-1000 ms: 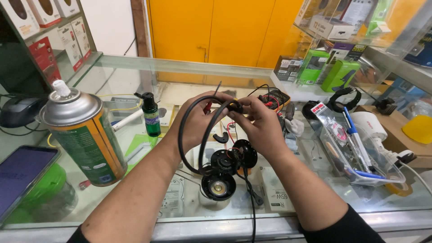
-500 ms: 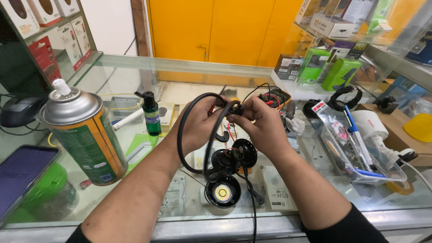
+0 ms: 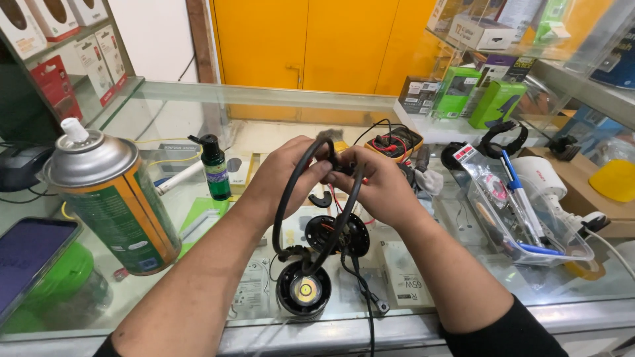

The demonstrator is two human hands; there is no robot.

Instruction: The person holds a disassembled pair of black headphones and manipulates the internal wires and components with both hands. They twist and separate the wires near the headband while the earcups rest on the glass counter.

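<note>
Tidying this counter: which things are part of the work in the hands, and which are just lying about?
In hand:
- black headset, earcups opened
- left hand and right hand gripping its headband

Lying about:
- spray can
- small green bottle
- phone
- clear tray of tools
- green boxes

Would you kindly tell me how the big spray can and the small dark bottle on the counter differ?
The spray can is wide, with a silver domed top and a white nozzle; the small bottle is slim and dark green with a black cap. The can stands nearer the camera, at the left; the bottle stands farther back, closer to the left hand. Both stand upright on the glass counter.
</note>
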